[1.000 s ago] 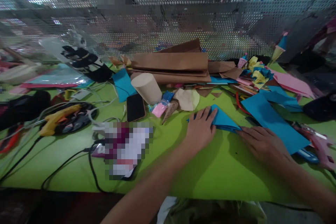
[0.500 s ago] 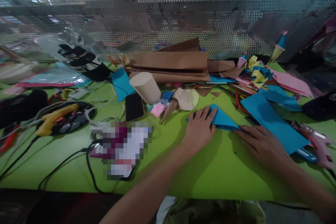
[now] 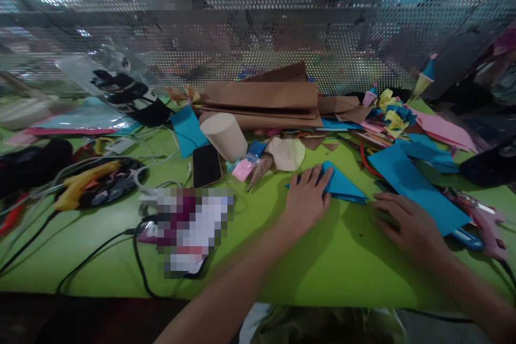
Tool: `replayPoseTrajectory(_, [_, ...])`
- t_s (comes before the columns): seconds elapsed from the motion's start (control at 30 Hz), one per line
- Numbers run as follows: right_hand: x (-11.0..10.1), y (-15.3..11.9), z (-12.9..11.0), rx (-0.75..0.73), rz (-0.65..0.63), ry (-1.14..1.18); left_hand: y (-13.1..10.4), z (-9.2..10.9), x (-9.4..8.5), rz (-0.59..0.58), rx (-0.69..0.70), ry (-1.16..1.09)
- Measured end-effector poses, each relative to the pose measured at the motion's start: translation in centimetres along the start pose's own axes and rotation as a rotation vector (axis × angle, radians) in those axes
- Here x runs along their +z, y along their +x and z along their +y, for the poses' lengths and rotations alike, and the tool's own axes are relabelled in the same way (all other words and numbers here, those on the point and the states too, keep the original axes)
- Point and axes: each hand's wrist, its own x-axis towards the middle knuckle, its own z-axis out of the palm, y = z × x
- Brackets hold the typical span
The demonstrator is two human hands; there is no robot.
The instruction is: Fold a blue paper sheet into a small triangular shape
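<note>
Here, a smooth blue folded-paper triangle (image 3: 342, 184) under the flattened left hand (image 3: 308, 194), right hand (image 3: 407, 224) loosely spread nearby.

Left hand (image 3: 308, 192) flat, right hand (image 3: 406, 221) curved

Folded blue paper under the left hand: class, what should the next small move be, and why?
Perhaps press the right tip of the folded blue paper flat with the right hand: the left hand rests on the paper, seemingly steadying it, while the right hand sits just off that tip, holding nothing visible.
</note>
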Motion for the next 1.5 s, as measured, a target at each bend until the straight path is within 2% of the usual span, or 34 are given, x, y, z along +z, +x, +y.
replayPoseTrajectory(0.1, [-0.1, 0.5, -0.3, 0.046, 0.041, 0.01, 0.0, 0.0, -0.2, -0.009, 0.001, -0.005])
replayPoseTrajectory(0.3, [0.6, 2.4, -0.6, 0.052, -0.026, 0.015, 0.0, 0.1, -0.6, -0.024, -0.005, -0.007])
replayPoseTrajectory(0.47, [1.4, 2.5, -0.6, 0.016, -0.026, -0.03, 0.1, 0.0, -0.9, -0.049, 0.012, -0.01])
replayPoseTrajectory(0.6, [0.8, 3.0, -0.9, 0.031, -0.053, 0.02, 0.0, -0.4, -1.3, -0.061, 0.026, -0.062])
replayPoseTrajectory(0.77, [0.2, 6.1, -1.4, 0.23, -0.122, 0.216, -0.2, -0.8, -1.5, -0.063, 0.057, -0.134])
replayPoseTrajectory(0.87, [1.3, 8.2, -1.7, 0.365, -0.144, 0.225, -0.2, -1.0, -1.7, -0.057, 0.055, -0.149])
replayPoseTrajectory(1.0, [2.9, 10.2, -2.1, 0.428, -0.145, 0.234, 0.0, -1.4, -1.9, -0.07, 0.032, -0.191])
replayPoseTrajectory(1.27, [2.9, 10.6, -2.5, 0.386, -0.068, 0.374, 0.5, -2.3, -3.3, -0.076, -0.107, -0.444])
replayPoseTrajectory(1.4, [1.5, 11.1, -3.3, 0.304, 0.012, 0.443, 0.6, -3.8, -3.8, 0.04, -0.216, -0.817])
replayPoseTrajectory(1.5, [-0.2, 12.0, -4.1, 0.178, 0.121, 0.406, 1.0, -4.8, -3.9, 0.089, -0.183, -1.084])
